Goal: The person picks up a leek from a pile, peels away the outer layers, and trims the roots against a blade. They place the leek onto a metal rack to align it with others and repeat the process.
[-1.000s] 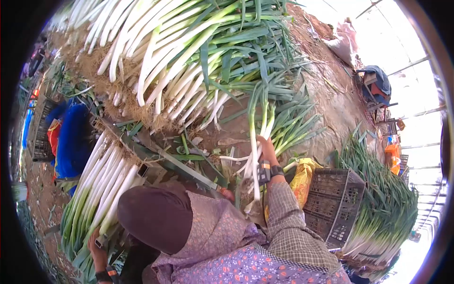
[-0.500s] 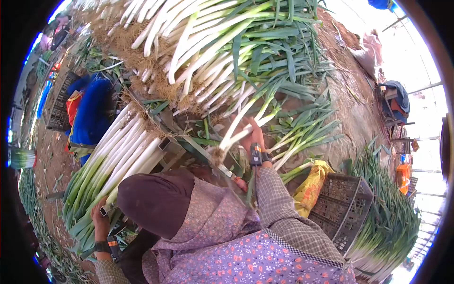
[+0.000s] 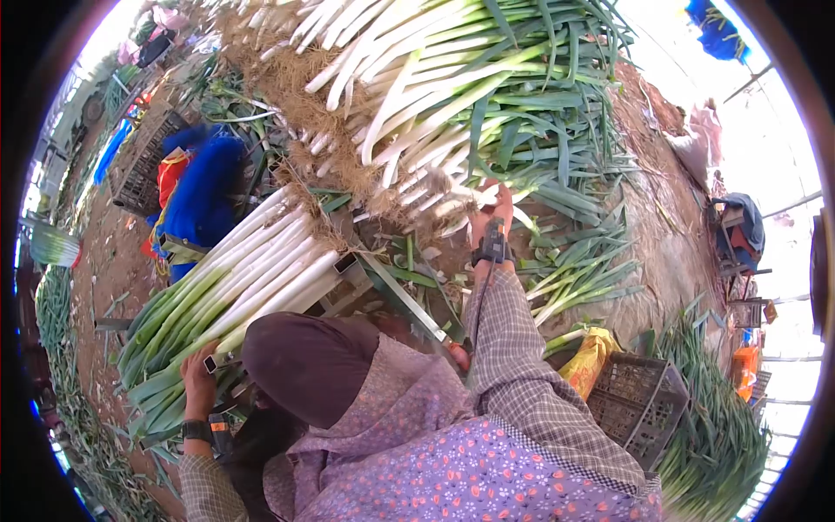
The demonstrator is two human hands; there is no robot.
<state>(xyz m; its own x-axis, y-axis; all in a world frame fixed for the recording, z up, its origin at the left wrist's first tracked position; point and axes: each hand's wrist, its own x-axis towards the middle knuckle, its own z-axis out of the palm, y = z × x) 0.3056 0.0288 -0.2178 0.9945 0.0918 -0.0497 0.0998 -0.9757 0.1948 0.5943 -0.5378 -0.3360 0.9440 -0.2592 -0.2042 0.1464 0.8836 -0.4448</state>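
Leeks in hand, with places given relative to the large leek heap (image 3: 452, 87). The heap lies on the earthen floor (image 3: 674, 261), its leeks showing matted brown roots at the left, long white shanks in the middle and dark green, strap-like leaves at the right. The right hand (image 3: 493, 209) is at the near edge of the heap, fingers curled round the held leeks (image 3: 474, 197); whether one or several cannot be told. Their root tuft (image 3: 437, 180), pale brown and slightly blurred, points left towards the heap's roots; the white shanks look smooth, and the leaf ends cannot be told apart from the greenery behind. The left hand (image 3: 198, 374), well apart from the heap on its near left side, is bent at the leafy end of a leek bundle (image 3: 243, 278), beside a square metal tube (image 3: 211, 364); whether it grips leaf or metal cannot be told. The bundle lies below the heap's root end, roots towards the heap, its white shanks closely aligned and grading through pale green to darker leaves. Nearer than the heap's leafy end lie a few loose thin leeks (image 3: 565, 285), a yellow bag (image 3: 590, 358) and a dark slatted crate (image 3: 631, 396)
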